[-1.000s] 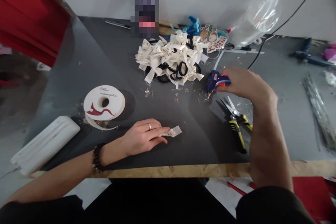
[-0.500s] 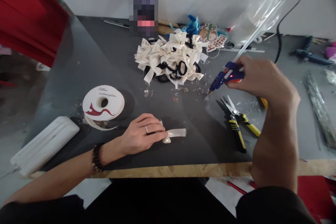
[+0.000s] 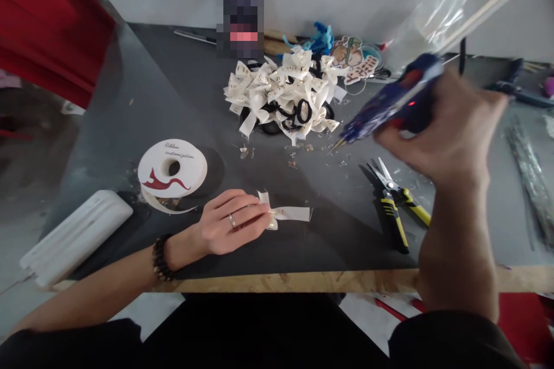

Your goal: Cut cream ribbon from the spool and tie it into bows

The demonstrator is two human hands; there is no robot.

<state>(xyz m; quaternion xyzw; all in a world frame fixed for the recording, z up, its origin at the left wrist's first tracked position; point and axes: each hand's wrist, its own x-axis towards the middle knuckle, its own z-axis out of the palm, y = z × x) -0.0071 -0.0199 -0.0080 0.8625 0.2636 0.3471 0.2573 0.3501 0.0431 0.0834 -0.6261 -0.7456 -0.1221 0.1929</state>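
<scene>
My left hand [image 3: 236, 222] rests near the table's front edge, its fingertips closed on a cream ribbon bow [image 3: 291, 214] whose tail lies to the right. My right hand [image 3: 450, 121] grips a dark blue glue gun [image 3: 389, 101], blurred by motion, with its lit red light and a long glue stick out of the back. The nozzle points down and left above the table, beside a heap of cream ribbon bows [image 3: 281, 89] on black hair ties. Left of my left hand stands a ribbon spool [image 3: 194, 170] with a loose ribbon end.
Yellow-and-black scissors [image 3: 393, 202] lie part open below my right hand. A white plastic device [image 3: 80, 236] with a cord is at the left. Thin wires or ties [image 3: 530, 179] and a dark tool [image 3: 515, 83] lie at the right. Glue scraps are scattered mid-table.
My right hand has lifted the glue gun up and closer to me, swinging its back end to the right. My left hand has shifted slightly, and more of the bow shows.
</scene>
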